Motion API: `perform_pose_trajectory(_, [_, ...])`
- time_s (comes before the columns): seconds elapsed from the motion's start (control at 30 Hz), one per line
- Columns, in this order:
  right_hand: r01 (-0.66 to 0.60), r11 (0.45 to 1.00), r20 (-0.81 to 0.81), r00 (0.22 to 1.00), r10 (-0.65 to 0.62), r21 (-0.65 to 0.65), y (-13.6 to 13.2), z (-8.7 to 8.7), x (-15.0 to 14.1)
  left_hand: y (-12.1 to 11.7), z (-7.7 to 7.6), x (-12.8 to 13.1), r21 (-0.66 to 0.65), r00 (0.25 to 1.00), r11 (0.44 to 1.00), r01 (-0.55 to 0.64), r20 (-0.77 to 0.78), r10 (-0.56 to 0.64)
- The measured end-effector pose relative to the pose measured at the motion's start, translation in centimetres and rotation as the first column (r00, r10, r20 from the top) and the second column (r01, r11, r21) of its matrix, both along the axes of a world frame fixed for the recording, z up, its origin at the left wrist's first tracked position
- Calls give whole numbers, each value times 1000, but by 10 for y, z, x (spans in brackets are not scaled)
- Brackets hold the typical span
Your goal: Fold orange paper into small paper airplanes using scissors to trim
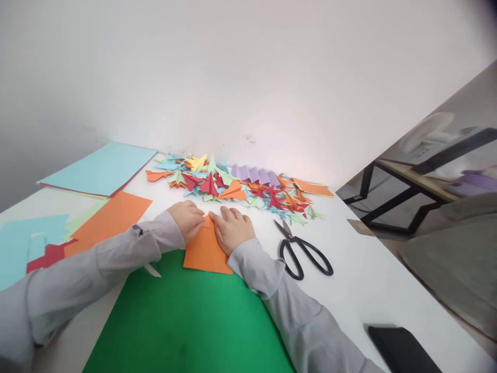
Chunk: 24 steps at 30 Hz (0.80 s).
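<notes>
A small orange sheet of paper (207, 254) lies at the far end of a green sheet (194, 316), partly covered by my hands. My left hand (188, 220), fingers curled, grips its far left corner. At the far right part, my right hand (234, 228) has its thumb on the orange paper and its fingers bent beside it. A fold seems to show between the thumbs, though the fingers hide much of that edge. To the right of my right hand, black-handled scissors (295, 246) rest on the white table with their blades slightly apart.
Behind my hands, a pile of folded paper planes (233, 190) runs along the wall with a pleated purple paper (256, 175). Blue sheets (103, 167) are stacked at the back left, near orange paper (112, 217) and red scraps (50, 255). A black flat object (402, 348) lies front right.
</notes>
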State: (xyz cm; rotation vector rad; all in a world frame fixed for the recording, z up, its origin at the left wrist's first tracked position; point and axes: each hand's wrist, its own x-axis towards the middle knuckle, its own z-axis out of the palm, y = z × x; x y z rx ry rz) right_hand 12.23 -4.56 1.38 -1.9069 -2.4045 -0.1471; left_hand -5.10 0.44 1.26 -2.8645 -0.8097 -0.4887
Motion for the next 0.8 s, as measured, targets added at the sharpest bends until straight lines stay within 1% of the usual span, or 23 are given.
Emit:
perform_pose_trajectory(0.1, [1,1000,-5,1000,-1,15,1,-2,1,5,-15,12,45,999,999,-19,-45,21])
perform_pose_trajectory(0.2, [6,1000,-4,1000,-6,9,1,-1,0,5,-31,17,86,999,995,-48,-15,49])
perform_pose_trajectory(0.3, [-30,999,-5,1000,30,39,1,0,-1,5,-39,17,121,999,992,-45,26,42])
perform_pose_trajectory(0.4, [-57,997,-19,998,58,42,1,1,-4,7,-39,17,149,998,989,-8,64,-2])
perform_pose_trajectory(0.5, [-19,999,-8,1000,19,38,-1,4,-9,8,-38,18,149,997,989,20,70,-31])
perform_pose_trajectory(0.57, [15,999,13,1000,-15,35,-3,7,-12,6,-35,17,134,998,991,18,59,-26])
perform_pose_trajectory(0.67, [26,999,32,999,-27,26,-5,8,-15,-2,-27,9,89,999,996,16,38,-19])
perform_pose_trajectory(0.8, [25,999,15,1000,-26,31,-4,4,-15,-15,-20,-7,35,999,999,27,42,-29])
